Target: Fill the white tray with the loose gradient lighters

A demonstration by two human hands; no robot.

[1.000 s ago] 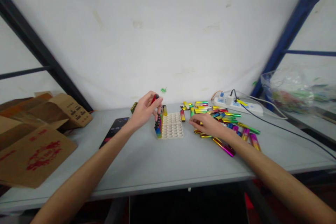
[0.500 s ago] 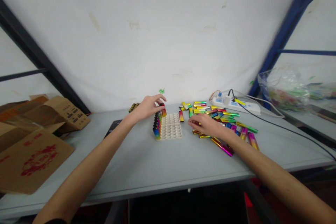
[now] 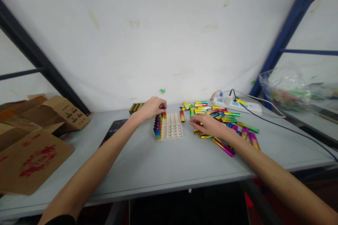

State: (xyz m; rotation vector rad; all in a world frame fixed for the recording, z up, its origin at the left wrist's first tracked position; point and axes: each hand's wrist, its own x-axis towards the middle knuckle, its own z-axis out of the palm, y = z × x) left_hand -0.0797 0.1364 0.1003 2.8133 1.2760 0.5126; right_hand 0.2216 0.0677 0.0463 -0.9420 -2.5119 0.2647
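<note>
My left hand [image 3: 153, 108] pinches a shiny red-and-gold tube [image 3: 164, 115] at the far left part of a white tray with round holes [image 3: 172, 126]. A column of upright metallic tubes with black tops [image 3: 157, 127] fills the tray's left side. To the right, my right hand [image 3: 204, 123] rests at the near-left side of a pile of shiny coloured tubes [image 3: 232, 116]. Its fingers are curled together, and what they hold, if anything, is hidden. Between the tray and the pile a red-and-gold tube [image 3: 182, 116] stands by the tray's edge.
Cardboard boxes [image 3: 39, 147] stand at the left. A dark phone [image 3: 114, 130] lies under my left forearm, with a gold-and-black bundle [image 3: 135, 108] behind. A white power strip [image 3: 237, 104] with cables sits at the back right, near a clear plastic bag [image 3: 286, 88].
My left hand has lowered the red-and-gold tube into the tray's far-left area, its fingers closer together. More of the phone shows. My right hand has barely moved.
</note>
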